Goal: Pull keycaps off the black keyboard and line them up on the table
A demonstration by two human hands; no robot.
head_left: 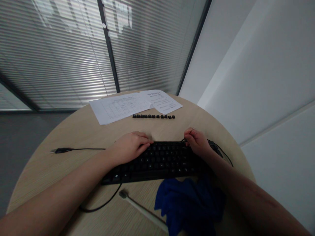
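Observation:
A black keyboard lies across the round table. My left hand grips its far left part, with the thumb and fingers meeting near the back edge. At the far right part of the keyboard, my right hand is closed in a pinch. Something small and dark shows by its fingertips, too hidden to name. Beyond the keyboard, a row of several loose black keycaps sits on the wood. A crumpled blue cloth lies in front of the keyboard, touching or very near its front edge.
A toothbrush-like brush lies left of the cloth, its handle end partly under it. The cable runs to a plug at the left and loops in front. Printed papers cover the table's far side. A wall stands right.

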